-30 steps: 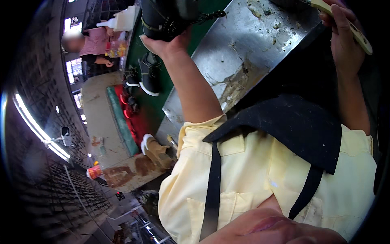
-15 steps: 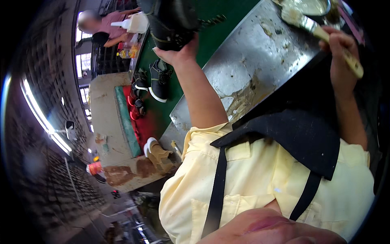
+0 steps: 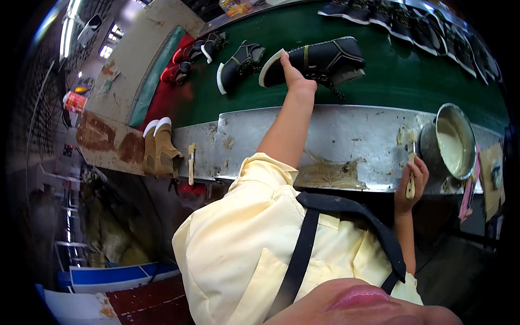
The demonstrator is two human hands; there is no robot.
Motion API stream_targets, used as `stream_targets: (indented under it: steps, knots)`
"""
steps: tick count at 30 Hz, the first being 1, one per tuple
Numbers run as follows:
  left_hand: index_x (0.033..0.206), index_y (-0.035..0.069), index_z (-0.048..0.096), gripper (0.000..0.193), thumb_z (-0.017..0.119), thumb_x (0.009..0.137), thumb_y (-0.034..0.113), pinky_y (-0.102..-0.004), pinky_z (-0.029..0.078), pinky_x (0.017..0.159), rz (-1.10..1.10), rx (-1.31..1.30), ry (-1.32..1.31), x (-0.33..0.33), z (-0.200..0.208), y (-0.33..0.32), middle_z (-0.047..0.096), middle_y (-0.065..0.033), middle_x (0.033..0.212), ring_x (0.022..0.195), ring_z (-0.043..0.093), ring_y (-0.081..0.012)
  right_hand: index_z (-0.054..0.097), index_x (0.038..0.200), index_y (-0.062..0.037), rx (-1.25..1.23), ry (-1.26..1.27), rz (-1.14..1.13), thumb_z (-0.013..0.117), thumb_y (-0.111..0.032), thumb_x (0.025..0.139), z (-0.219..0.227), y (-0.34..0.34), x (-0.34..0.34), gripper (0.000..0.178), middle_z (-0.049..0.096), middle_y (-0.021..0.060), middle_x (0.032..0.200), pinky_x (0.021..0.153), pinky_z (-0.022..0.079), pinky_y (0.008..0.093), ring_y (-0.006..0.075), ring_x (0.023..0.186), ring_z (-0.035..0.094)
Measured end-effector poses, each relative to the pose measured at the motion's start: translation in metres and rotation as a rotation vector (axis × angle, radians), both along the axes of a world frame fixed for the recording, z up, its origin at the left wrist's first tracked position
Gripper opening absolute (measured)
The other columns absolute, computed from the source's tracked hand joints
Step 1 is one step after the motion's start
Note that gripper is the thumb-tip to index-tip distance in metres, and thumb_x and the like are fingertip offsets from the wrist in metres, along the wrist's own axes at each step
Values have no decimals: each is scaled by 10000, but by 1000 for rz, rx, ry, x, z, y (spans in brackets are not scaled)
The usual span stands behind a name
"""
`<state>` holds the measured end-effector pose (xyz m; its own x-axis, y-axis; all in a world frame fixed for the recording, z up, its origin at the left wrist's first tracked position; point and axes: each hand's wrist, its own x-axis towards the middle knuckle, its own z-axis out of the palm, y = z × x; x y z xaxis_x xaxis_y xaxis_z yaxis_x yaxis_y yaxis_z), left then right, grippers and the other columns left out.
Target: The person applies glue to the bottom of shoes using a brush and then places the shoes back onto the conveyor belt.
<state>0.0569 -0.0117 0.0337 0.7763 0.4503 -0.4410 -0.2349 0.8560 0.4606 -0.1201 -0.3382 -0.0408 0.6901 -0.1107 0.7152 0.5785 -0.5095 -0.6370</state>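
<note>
My left hand grips a black shoe by its pale-soled end, the thumb up against the white edge. The shoe has yellow stitching and dangling laces, and lies on its side over the green surface; whether it touches is unclear. In my right hand is a paintbrush, its wooden handle in the closed fingers and its bristles at the metal ledge. Just right of the brush, a tilted metal pot holds a creamy white liquid.
Several black shoes line the far right. Nearer left stand another black shoe and small red-soled shoes. Tan boots and a second brush sit at the ledge's left end. A cardboard piece lies far right.
The view has swung round. My left hand has brought the black shoe down from close to the camera to the green surface. My right hand still grips the brush, now beside the pot.
</note>
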Motion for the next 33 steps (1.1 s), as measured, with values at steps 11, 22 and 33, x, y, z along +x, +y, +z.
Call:
stream_targets:
  steps: [11, 22, 33]
  knots:
    - [1318, 93, 441, 861, 716, 676, 597, -442, 492, 897, 437, -156, 69, 109, -30, 63, 544, -111, 1244, 1004, 607, -291, 613, 1012, 16, -137, -116, 21, 592, 57, 846, -15, 1, -3, 173, 505, 205, 1166, 882, 482, 381, 317, 1029, 560]
    - [1250, -21, 494, 926, 737, 637, 629, -336, 494, 899, 613, -300, 368, 158, -26, 35, 561, -111, 1239, 1009, 610, -260, 605, 1003, -2, -291, -175, -77, 551, -9, 883, -34, -14, -6, 132, 488, 230, 1172, 864, 485, 369, 325, 1029, 559]
    - [1316, -66, 375, 1112, 728, 585, 694, -351, 476, 932, 409, -84, 568, 174, -77, 48, 487, -141, 1305, 1108, 550, -273, 598, 991, -13, -385, -130, -123, 567, -32, 895, -27, -10, -8, 103, 521, 238, 1124, 856, 491, 347, 324, 1000, 573]
